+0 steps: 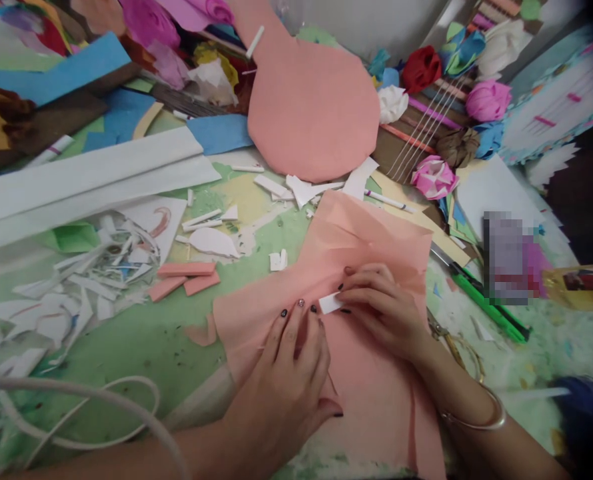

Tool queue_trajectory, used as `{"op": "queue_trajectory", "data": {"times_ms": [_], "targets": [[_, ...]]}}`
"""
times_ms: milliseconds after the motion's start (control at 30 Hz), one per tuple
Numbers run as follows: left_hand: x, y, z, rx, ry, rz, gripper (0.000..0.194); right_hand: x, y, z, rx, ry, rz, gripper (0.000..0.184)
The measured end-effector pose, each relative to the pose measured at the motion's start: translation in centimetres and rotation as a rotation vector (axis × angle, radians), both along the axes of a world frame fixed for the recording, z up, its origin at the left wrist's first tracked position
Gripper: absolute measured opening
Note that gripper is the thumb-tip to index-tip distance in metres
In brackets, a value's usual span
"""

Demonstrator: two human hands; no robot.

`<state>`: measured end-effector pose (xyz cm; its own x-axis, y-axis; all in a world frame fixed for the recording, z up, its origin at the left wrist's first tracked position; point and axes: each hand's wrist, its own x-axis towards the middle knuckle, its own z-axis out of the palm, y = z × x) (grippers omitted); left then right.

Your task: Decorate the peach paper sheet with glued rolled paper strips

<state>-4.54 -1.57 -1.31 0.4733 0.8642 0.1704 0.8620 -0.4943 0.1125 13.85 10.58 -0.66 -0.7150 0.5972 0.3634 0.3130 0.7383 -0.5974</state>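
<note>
A sheet of salmon-pink paper [371, 407] lies creased on the work surface under both hands. My left hand [296, 360] rests on it, fingers stretched out and pressing the paper down, the thumb lower and apart. Just to the right, my right hand [381, 307] pinches a small white rectangular piece of card [330, 303] between thumb and fingertips, over the paper. Some short pink-covered strips [186, 270] lie to the left. Behind the sheet is a pink-covered paddle-shaped piece [314, 110] with a long neck.
White scraps [101, 267] litter the left side, near a white cable [91, 407]. At right lie a green box cutter [491, 303] and scissors [459, 350], partly behind my right arm. Paper flowers [434, 177] and a strung, decorated piece [426, 127] stand at the back right.
</note>
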Motion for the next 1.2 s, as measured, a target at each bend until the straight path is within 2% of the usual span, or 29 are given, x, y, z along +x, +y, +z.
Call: {"op": "queue_trajectory", "data": {"times_ms": [333, 600, 700, 867, 1200], "targets": [[0.0, 0.0, -0.1, 0.031, 0.012, 0.003, 0.085, 0.1, -0.1, -0.1, 0.004, -0.039, 0.014, 0.023], [0.0, 0.2, -0.8, 0.075, 0.043, -0.017, 0.078, 0.4, -0.1, -0.3, 0.016, -0.107, 0.002, 0.026], [0.2, 0.1, -0.9, 0.075, 0.041, 0.023, 0.070, 0.3, -0.2, -0.2, 0.009, -0.118, -0.001, 0.025], [0.3, 0.0, -1.1, 0.096, 0.042, 0.012, 0.051, 0.1, -0.2, -0.1, 0.001, -0.124, -0.001, 0.025], [0.4, -0.1, -1.6, 0.131, 0.052, 0.028, 0.047, 0.1, -0.3, -0.4, 0.002, -0.147, -0.003, 0.023]]}}
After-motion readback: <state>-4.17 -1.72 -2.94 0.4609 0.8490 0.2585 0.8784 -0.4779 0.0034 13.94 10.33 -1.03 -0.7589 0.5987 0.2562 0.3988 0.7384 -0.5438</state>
